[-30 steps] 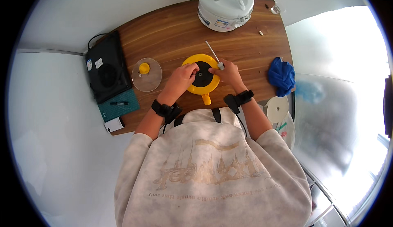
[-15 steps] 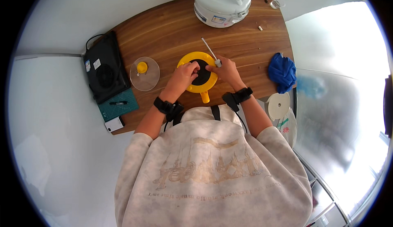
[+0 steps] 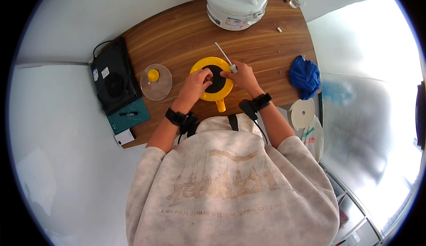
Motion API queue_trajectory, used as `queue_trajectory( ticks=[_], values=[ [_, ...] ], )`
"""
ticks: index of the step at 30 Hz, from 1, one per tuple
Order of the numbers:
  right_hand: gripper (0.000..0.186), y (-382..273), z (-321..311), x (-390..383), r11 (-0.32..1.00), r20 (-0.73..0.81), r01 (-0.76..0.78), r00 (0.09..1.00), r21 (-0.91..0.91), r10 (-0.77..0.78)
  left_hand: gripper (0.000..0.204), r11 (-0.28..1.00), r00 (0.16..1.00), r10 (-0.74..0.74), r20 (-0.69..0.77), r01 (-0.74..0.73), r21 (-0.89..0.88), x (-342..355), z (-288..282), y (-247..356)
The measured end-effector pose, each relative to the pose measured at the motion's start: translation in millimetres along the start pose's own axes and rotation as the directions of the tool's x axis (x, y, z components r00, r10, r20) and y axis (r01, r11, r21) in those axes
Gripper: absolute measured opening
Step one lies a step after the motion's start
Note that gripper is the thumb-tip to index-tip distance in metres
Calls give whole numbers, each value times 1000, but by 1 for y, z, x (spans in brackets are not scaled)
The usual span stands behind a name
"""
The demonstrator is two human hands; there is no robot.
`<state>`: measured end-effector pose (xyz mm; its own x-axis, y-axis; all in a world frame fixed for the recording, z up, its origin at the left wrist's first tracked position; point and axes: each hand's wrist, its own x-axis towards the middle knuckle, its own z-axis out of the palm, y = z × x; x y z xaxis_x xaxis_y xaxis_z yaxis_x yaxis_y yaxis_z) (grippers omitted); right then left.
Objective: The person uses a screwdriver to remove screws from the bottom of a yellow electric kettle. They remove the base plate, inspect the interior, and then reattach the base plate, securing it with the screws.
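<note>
A round yellow appliance part with a short handle (image 3: 221, 106) lies on the table before me, its black round centre (image 3: 217, 84) facing up. My left hand (image 3: 195, 85) rests over the left side of that centre, fingers curled together; whatever they pinch is hidden. My right hand (image 3: 243, 76) is closed round the pale handle of a screwdriver (image 3: 223, 53), its long metal shaft pointing away and to the left. The right thumb reaches onto the black centre's right side.
A clear round lid (image 3: 162, 90) with a yellow knob (image 3: 153, 75) and small metal pieces sits left. Beyond it are a black cooktop (image 3: 113, 77), a green mat (image 3: 133, 121) and a pen. A white cooker (image 3: 235, 6) stands at the back, a blue cloth (image 3: 305, 77) right.
The whole view has shifted slightly. Both hands keep nearly the same places on the yellow part, and the screwdriver stays in my right hand.
</note>
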<state>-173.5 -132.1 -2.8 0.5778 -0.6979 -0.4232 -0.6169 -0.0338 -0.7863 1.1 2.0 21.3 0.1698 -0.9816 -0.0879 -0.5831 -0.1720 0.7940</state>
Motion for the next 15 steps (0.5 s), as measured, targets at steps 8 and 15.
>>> queue_trajectory(
  ticks=[8,15],
  values=[
    [59,-3,-2,-2,1000,4,9,1000,-8,-9,25,999,1000,-24,8,24,33,2,-1,4],
    [58,-1,0,-1,1000,9,6,1000,9,-7,24,1000,1000,-28,-9,28,-1,3,-2,4]
  ],
)
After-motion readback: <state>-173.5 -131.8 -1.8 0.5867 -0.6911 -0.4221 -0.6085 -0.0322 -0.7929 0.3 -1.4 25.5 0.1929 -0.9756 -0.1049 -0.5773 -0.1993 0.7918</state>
